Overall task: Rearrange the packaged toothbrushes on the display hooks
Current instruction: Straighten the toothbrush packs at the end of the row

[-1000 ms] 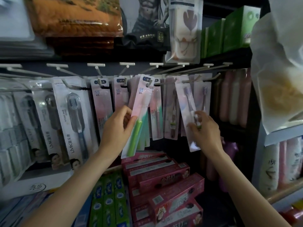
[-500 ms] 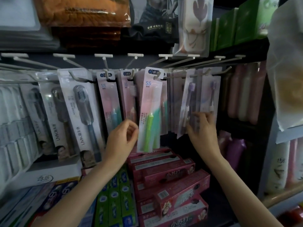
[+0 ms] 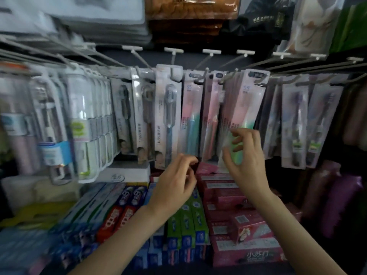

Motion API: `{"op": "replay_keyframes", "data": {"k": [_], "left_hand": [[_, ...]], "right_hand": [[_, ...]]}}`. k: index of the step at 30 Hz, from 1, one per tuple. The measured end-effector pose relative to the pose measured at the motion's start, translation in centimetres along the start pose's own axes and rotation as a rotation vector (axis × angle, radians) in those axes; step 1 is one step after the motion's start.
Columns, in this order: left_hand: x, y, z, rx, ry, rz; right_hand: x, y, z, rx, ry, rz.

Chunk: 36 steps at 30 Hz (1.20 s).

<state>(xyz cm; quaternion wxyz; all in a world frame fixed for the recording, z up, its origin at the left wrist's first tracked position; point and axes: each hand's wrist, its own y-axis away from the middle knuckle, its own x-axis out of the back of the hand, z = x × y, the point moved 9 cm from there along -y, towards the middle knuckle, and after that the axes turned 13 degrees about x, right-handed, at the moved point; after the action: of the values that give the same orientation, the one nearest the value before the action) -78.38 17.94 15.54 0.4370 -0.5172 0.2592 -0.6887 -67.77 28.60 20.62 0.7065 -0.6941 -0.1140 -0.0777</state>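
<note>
Pink card fading to green marks the toothbrush pack (image 3: 247, 108) now in hand; it hangs near the centre of the view, a little toward 2 o'clock, at the front of a row of similar packs on its display hook (image 3: 258, 81). Its long axis is close to vertical, with the hang hole at 12 o'clock and the handle end toward 6 o'clock, the lower end leaning slightly toward 7 o'clock. The right hand (image 3: 245, 155) has its fingers curled around the pack's lower part; the picture is blurred, so how firm the grip is I cannot tell. The left hand (image 3: 175, 181), at 6 o'clock from the blue pack (image 3: 191, 118), is loosely curled and holds nothing. I judge the step is settling this pack straight. The next move needs a gentle release, or a lift toward 12 o'clock to free the hole.
</note>
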Motion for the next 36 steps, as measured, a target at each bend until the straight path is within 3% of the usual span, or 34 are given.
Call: {"op": "replay_keyframes", "data": {"k": [7, 13, 15, 21, 27, 32, 36], "left_hand": [[6.4, 1.6, -4.6, 0.098, -0.117, 0.118], [12.5, 3.4, -7.6, 0.123, -0.286, 0.235], [15.3, 3.3, -8.8, 0.144, -0.319, 0.302], [21.6, 3.3, -13.5, 0.372, -0.250, 0.437], [22.4, 3.3, -15.8, 0.471, -0.059, 0.383], [22.1, 2.6, -16.2, 0.461, -0.022, 0.374], [21.7, 3.1, -15.9, 0.426, -0.030, 0.372]], "right_hand": [[-5.9, -2.1, -6.3, 0.061, -0.140, -0.070], [-9.6, -2.3, -6.6, -0.176, -0.023, -0.069], [-10.0, -2.4, -7.5, -0.164, -0.020, -0.045], [-11.6, -3.1, -10.4, -0.165, -0.087, 0.025], [-10.5, -3.6, -11.7, -0.208, 0.116, 0.170], [-10.8, -4.1, -10.6, -0.282, 0.007, 0.148], [-10.4, -3.0, -10.5, -0.278, 0.101, 0.117]]}}
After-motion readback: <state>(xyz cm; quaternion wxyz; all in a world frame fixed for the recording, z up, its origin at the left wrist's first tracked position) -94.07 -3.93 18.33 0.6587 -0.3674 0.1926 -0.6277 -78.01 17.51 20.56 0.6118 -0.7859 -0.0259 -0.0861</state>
